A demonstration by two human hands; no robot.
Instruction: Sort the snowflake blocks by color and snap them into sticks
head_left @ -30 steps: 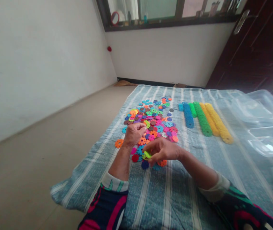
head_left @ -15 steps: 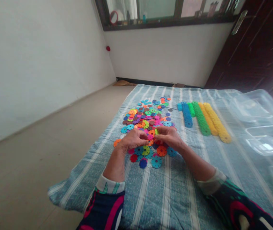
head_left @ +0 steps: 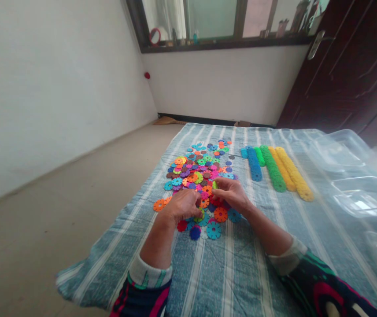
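Observation:
A pile of flat, many-coloured snowflake discs (head_left: 199, 169) lies on a blue striped cloth (head_left: 241, 273). My left hand (head_left: 182, 205) rests knuckles-up at the pile's near edge, fingers curled down onto the discs; what they pinch is hidden. My right hand (head_left: 230, 193) is beside it, fingers closed on a small stack of light-green discs (head_left: 215, 185). Loose orange (head_left: 220, 215), teal (head_left: 213, 230) and blue (head_left: 194, 233) discs lie just in front of both hands.
Finished rods of stacked discs lie side by side to the right: blue (head_left: 253, 163), green (head_left: 272, 174) and yellow (head_left: 293, 173). Clear plastic boxes and lids (head_left: 360, 193) stand at the right edge. Bare floor (head_left: 76, 193) lies left of the cloth; a dark door (head_left: 350, 70) is at the back right.
My right hand moved from the near edge up into the pile with the green discs. My left hand came back toward me and down onto the near discs. The camera tilted slightly.

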